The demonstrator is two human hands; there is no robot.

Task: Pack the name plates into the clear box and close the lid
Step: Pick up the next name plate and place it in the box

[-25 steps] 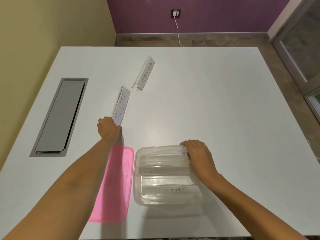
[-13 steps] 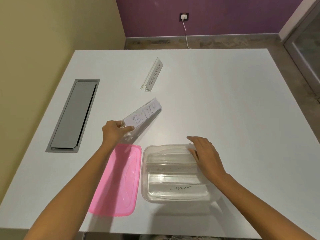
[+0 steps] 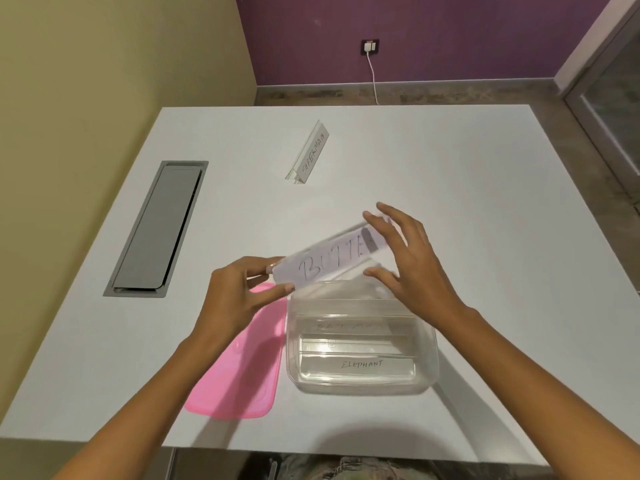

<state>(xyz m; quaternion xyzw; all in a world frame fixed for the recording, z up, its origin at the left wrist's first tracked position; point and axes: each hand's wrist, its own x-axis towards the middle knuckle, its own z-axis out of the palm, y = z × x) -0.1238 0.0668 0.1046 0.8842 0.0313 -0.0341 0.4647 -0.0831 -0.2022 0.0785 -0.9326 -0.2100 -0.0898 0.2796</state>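
Observation:
A clear name plate reading BUTTER (image 3: 329, 263) hangs tilted in the air just over the far rim of the clear box (image 3: 431, 362). My left hand (image 3: 239, 292) pinches its left end. My right hand (image 3: 405, 258) has its fingers spread around the right end, touching it. Inside the box lie name plates, one reading ELEPHANT (image 3: 362, 364) and a fainter one behind it. Another name plate reading SUPERMAN (image 3: 310, 155) stands alone farther back on the white table (image 3: 485, 237). The pink lid (image 3: 239, 368) lies flat to the left of the box, partly under my left forearm.
A grey metal cable hatch (image 3: 157, 230) is set into the table at the left. The table's near edge runs just below the box and lid. A wall socket with a white cable (image 3: 372, 69) is on the purple wall behind.
My left hand lifted the BUTTER plate off the table and carried it right, over the box. My right hand left the box's rim and rose to the plate's right end.

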